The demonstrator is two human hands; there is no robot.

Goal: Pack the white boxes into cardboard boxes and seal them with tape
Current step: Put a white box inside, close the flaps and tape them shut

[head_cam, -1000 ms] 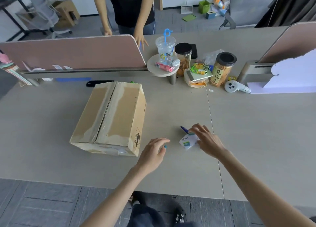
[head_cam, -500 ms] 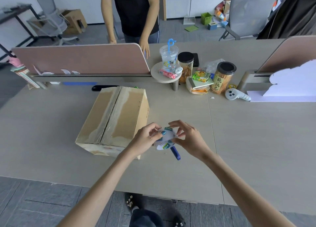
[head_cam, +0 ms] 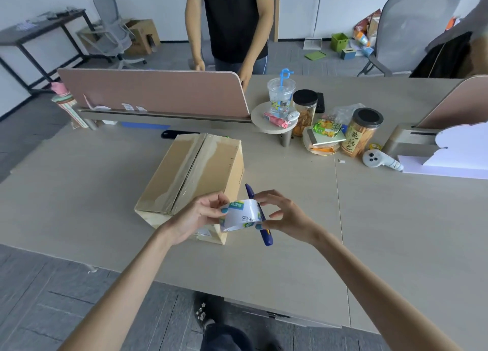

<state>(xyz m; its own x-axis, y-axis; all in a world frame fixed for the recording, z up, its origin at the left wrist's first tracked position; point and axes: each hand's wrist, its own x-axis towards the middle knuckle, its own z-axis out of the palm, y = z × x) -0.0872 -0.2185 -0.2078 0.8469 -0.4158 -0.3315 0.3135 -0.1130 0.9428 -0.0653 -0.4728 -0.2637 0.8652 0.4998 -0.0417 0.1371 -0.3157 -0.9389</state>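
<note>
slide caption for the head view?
Left hand and right hand hold a tape roll and blue pen-like tool over the desk, near a closed cardboard box.

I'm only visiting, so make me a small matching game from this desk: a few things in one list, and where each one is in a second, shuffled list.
Things:
1. tape roll
2. cardboard box
3. plastic cup
4. blue tool

Places:
A. standing on the small round shelf
B. lying closed on the table
C. pinched between the left hand and the right hand
D. held by the right hand alone, behind the roll

Pairs: 1-C, 2-B, 3-A, 4-D
</note>
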